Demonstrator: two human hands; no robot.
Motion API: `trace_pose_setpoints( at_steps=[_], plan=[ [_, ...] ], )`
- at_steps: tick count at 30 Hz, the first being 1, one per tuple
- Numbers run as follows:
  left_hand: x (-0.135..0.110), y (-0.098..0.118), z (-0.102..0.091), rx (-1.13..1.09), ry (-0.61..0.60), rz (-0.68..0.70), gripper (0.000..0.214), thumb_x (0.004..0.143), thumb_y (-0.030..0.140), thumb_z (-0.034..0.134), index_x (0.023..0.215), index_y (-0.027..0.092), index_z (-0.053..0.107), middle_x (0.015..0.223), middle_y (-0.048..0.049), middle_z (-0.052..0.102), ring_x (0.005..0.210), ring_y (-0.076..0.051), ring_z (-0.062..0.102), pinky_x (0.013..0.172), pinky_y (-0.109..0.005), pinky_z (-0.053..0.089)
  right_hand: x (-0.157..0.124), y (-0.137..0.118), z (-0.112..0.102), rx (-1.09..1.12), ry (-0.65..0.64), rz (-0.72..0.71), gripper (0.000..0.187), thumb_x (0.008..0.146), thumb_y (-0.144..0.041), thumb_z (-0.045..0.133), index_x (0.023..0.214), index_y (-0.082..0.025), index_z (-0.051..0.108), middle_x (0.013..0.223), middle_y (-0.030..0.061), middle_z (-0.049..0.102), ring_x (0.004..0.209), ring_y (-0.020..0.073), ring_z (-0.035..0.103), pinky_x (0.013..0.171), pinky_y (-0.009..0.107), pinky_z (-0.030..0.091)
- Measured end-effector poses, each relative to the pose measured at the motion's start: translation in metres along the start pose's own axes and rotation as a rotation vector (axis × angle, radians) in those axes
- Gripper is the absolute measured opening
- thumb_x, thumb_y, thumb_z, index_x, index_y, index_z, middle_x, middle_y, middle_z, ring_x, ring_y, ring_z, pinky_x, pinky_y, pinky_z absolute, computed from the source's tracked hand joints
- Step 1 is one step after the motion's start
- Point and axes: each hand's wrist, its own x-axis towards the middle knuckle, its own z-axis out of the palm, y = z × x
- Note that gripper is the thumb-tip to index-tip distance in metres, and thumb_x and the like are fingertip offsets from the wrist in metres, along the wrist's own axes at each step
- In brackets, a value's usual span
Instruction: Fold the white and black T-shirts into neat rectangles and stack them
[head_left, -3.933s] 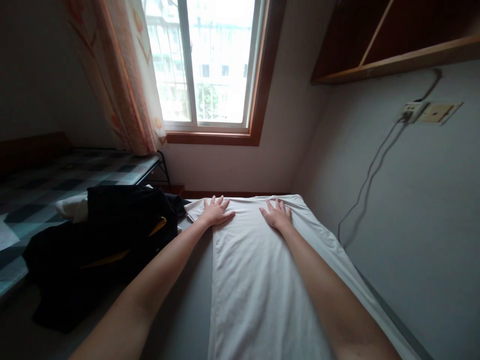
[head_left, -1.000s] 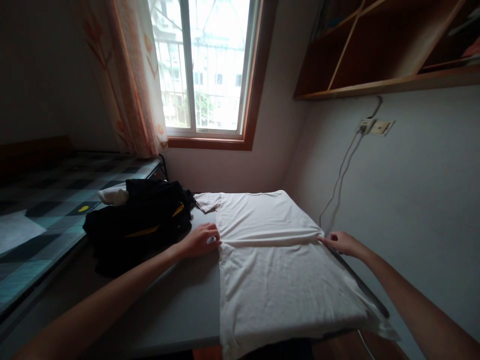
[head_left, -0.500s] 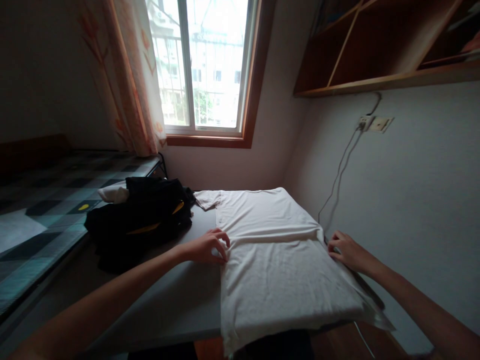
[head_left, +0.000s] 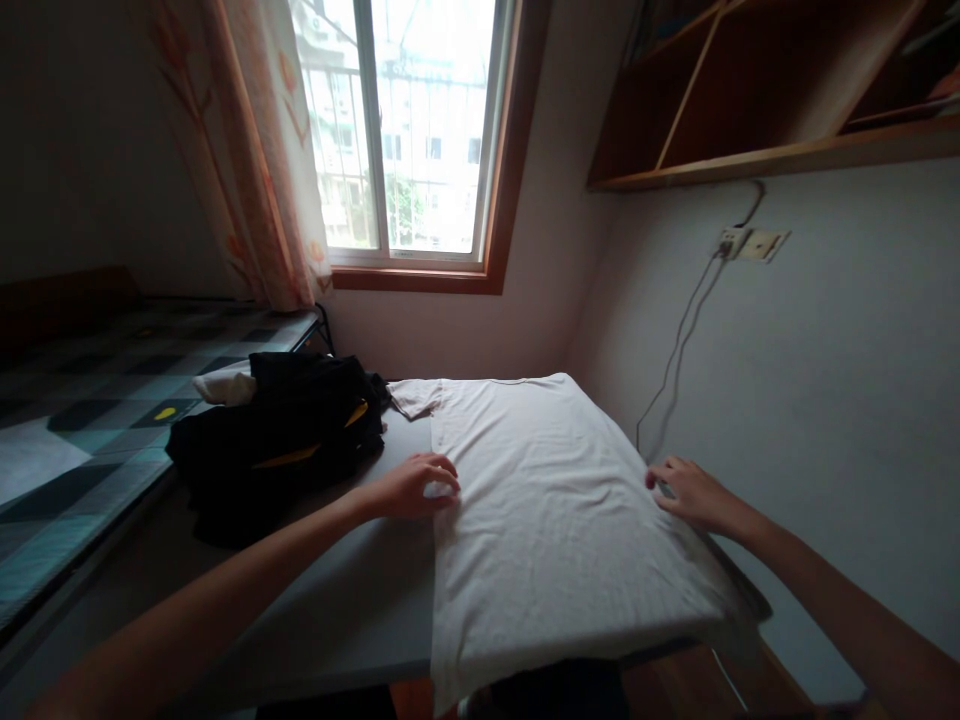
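A white T-shirt (head_left: 555,520) lies spread over the right part of a grey table (head_left: 360,590), its near hem hanging past the front edge. One short sleeve (head_left: 414,397) extends left at the far end. At the shirt's left edge, my left hand (head_left: 416,487) has its thumb and fingers curled together in a pinch on the cloth. Across from it, my right hand (head_left: 694,495) pinches the right edge beside the wall; the cloth inside its fingers is mostly hidden. Shallow wrinkles run across the fabric between the hands.
Black clothes with yellow trim (head_left: 285,430) are heaped on the table to the left, a white cloth (head_left: 225,384) beside them. Beyond is a bed with a checked cover (head_left: 97,370). A cable (head_left: 679,350) hangs from the wall socket (head_left: 731,242), below a wooden shelf (head_left: 750,165).
The raised fold across the shirt between my hands has flattened out. Both hands have shifted slightly away from me, and the near hem has slid a little.
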Motion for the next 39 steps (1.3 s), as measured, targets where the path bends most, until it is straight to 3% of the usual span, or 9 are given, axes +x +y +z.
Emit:
trace_pose_setpoints(
  at_steps=[3,7,13,19,23,28,34,39],
  plan=[
    [0.006,-0.013,0.006,0.199,0.122,-0.135,0.045,0.089,0.049,0.056,0.127,0.026,0.061,0.14,-0.0115,0.052,0.127,-0.028,0.049,0.108,-0.045,0.035,0.018,-0.009,0.016,0.058,0.113,-0.043,0.034,0.083,-0.027,0.048,0.108,-0.019,0.069,0.111,0.0132,0.064,0.104,0.0254,0.062,0.094,0.038,0.047],
    [0.012,-0.032,0.014,0.335,0.1,-0.287,0.064,0.09,0.056,0.05,0.142,0.02,0.046,0.153,-0.0172,0.035,0.142,-0.031,0.031,0.116,-0.051,0.021,0.043,-0.032,0.034,0.051,0.119,-0.064,0.046,0.09,-0.037,0.043,0.126,-0.014,0.062,0.137,0.019,0.054,0.125,0.0295,0.052,0.104,0.043,0.041],
    [0.012,-0.036,0.02,0.348,0.045,-0.338,0.069,0.091,0.06,0.039,0.147,0.019,0.038,0.156,-0.0159,0.031,0.145,-0.028,0.026,0.118,-0.051,0.013,0.073,-0.067,0.056,0.092,0.103,0.022,0.06,0.096,-0.045,0.029,0.143,-0.01,0.043,0.15,0.0191,0.04,0.142,0.0291,0.031,0.114,0.049,0.027],
    [0.009,-0.031,0.022,0.367,0.058,-0.364,0.068,0.091,0.062,0.037,0.146,0.021,0.04,0.156,-0.0135,0.033,0.146,-0.033,0.022,0.117,-0.055,0.011,0.082,-0.073,0.072,0.107,0.113,0.173,0.065,0.098,-0.049,0.019,0.147,-0.009,0.037,0.156,0.0182,0.03,0.145,0.0286,0.023,0.115,0.052,0.023],
    [0.009,-0.029,0.021,0.38,0.058,-0.329,0.068,0.092,0.061,0.036,0.146,0.02,0.04,0.157,-0.0118,0.031,0.148,-0.031,0.016,0.118,-0.054,0.008,0.088,-0.081,0.068,0.094,0.144,0.217,0.065,0.097,-0.05,0.023,0.144,-0.009,0.043,0.153,0.0197,0.035,0.143,0.0313,0.028,0.113,0.052,0.025],
    [0.009,-0.028,0.019,0.341,0.028,-0.294,0.074,0.091,0.066,0.033,0.148,0.02,0.035,0.157,-0.0101,0.03,0.148,-0.029,0.017,0.119,-0.053,0.007,0.116,-0.118,0.051,0.126,0.189,0.153,0.061,0.098,-0.05,0.026,0.143,-0.013,0.044,0.153,0.018,0.036,0.143,0.0313,0.028,0.113,0.05,0.024],
    [0.009,-0.03,0.019,0.319,0.013,-0.303,0.08,0.089,0.071,0.033,0.151,0.022,0.03,0.157,-0.0101,0.03,0.147,-0.031,0.02,0.118,-0.053,0.01,0.164,-0.164,0.028,0.236,0.097,0.139,0.068,0.097,-0.058,0.019,0.148,-0.018,0.039,0.157,0.0152,0.028,0.145,0.0335,0.02,0.114,0.053,0.019],
    [0.009,-0.028,0.018,0.327,0.001,-0.305,0.079,0.089,0.071,0.032,0.152,0.023,0.029,0.157,-0.0097,0.029,0.147,-0.031,0.019,0.118,-0.053,0.01,0.182,-0.182,0.032,0.245,0.023,0.161,0.07,0.096,-0.062,0.018,0.151,-0.022,0.033,0.16,0.0131,0.022,0.146,0.0337,0.016,0.115,0.054,0.014]
  ],
)
